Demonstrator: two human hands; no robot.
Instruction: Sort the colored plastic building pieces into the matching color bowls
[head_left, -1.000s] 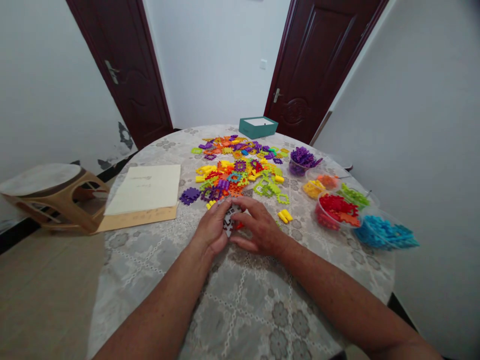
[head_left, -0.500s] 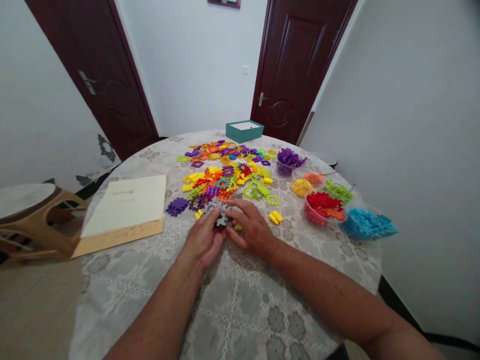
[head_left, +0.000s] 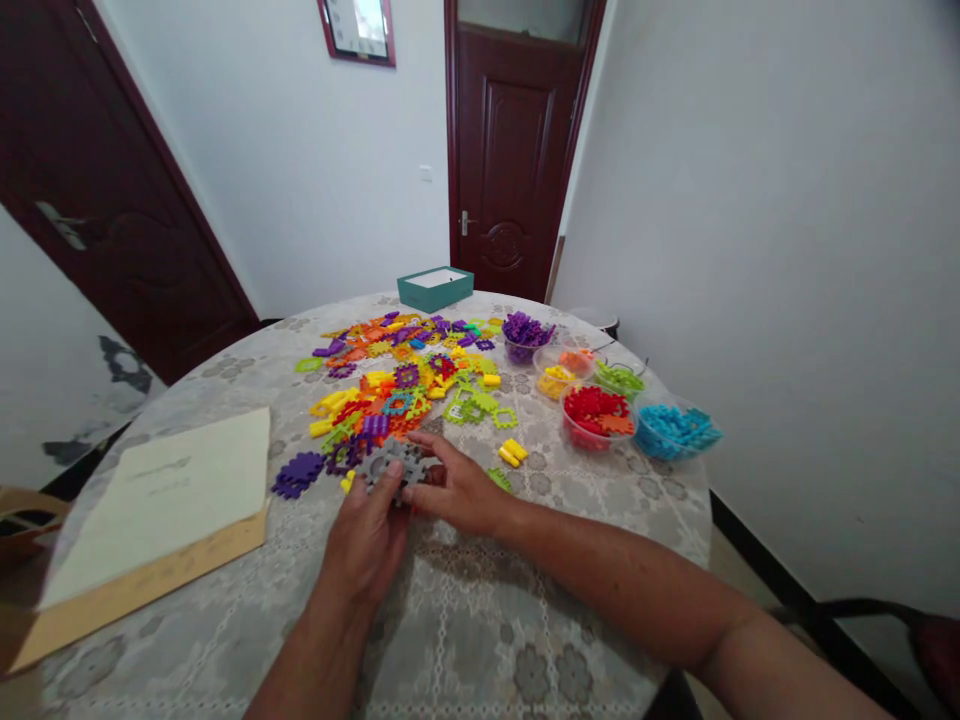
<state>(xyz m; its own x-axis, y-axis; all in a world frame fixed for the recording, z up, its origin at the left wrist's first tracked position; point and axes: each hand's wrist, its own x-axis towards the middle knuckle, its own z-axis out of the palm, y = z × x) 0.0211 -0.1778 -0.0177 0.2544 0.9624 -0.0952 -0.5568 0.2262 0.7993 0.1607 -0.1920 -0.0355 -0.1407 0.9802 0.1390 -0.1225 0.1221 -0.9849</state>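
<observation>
Grey toothed building pieces (head_left: 396, 462), like flat gears, are held between both hands at the near side of the heap. My left hand (head_left: 367, 535) grips them from below with its thumb on top. My right hand (head_left: 457, 490) pinches their right edge between thumb and fingers. How many grey pieces there are I cannot tell. Just beyond lies a mixed heap of colourful plastic pieces (head_left: 397, 402). A stack of dark purple toothed pieces (head_left: 298, 473) lies to the left. Yellow pieces (head_left: 514, 452) and a green piece (head_left: 499, 479) lie right of my right hand.
Clear tubs at the right hold purple (head_left: 527, 330), yellow (head_left: 556, 381), red (head_left: 596, 412), green (head_left: 619, 378) and blue pieces (head_left: 675, 432). A teal box (head_left: 436, 289) stands at the back. Paper on a board (head_left: 161, 500) lies on the left of the patterned tablecloth (head_left: 450, 640).
The view has turned right and tipped up, so the table things sit further left in the picture. Both hands still hold the grey pieces, whose broad faces now show more.
</observation>
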